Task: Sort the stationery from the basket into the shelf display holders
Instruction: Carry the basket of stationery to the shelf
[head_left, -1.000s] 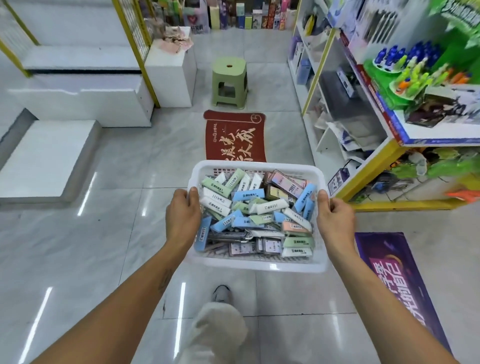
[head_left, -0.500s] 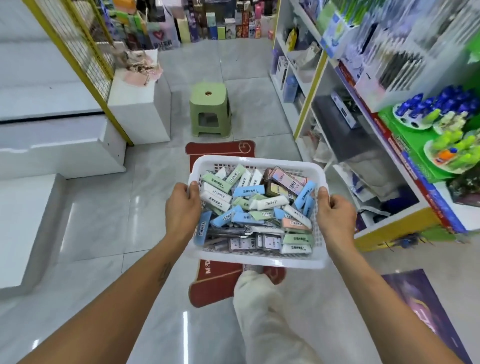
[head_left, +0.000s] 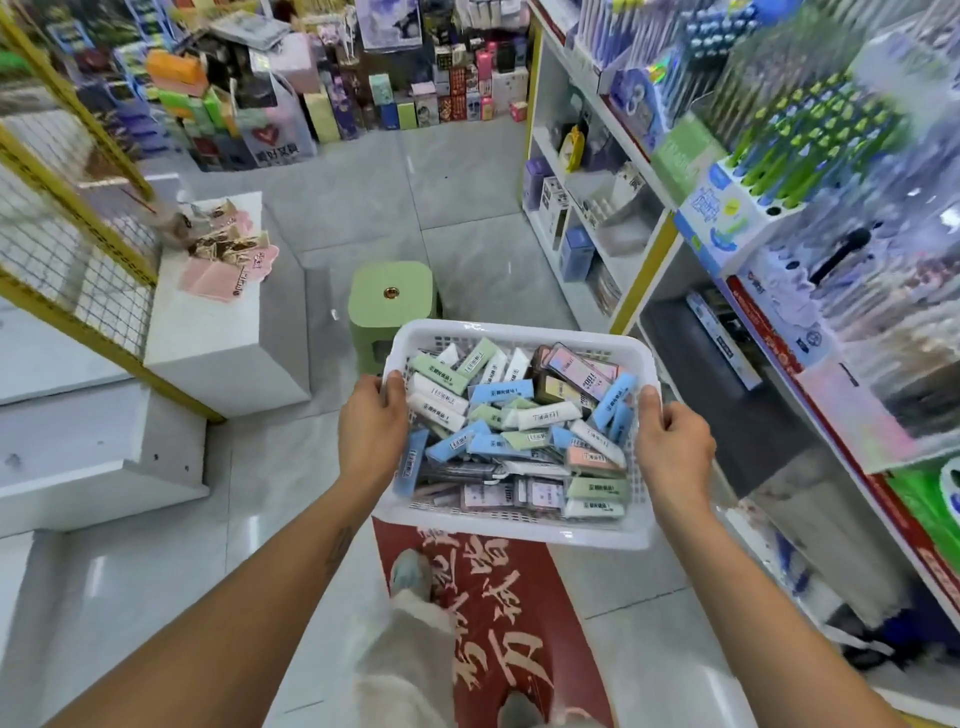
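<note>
I carry a white plastic basket (head_left: 511, 532) in front of me at waist height. It is full of several wrapped erasers (head_left: 501, 392) in blue, green, white and pink, plus flat packs. My left hand (head_left: 371, 426) grips the basket's left rim with the thumb inside. My right hand (head_left: 675, 447) grips the right rim the same way. The shelf (head_left: 649, 249) with display holders of pens (head_left: 727, 208) runs along my right side.
A green stool (head_left: 390, 296) stands on the floor just beyond the basket. A red mat (head_left: 493, 623) lies under my feet. White platforms (head_left: 218, 332) and a yellow wire rack (head_left: 78, 223) are on the left. Stacked boxes (head_left: 395, 93) fill the far end.
I have walked forward along the aisle onto the red mat. The stool and the shelf have come closer. Both hands keep the same grip on the basket.
</note>
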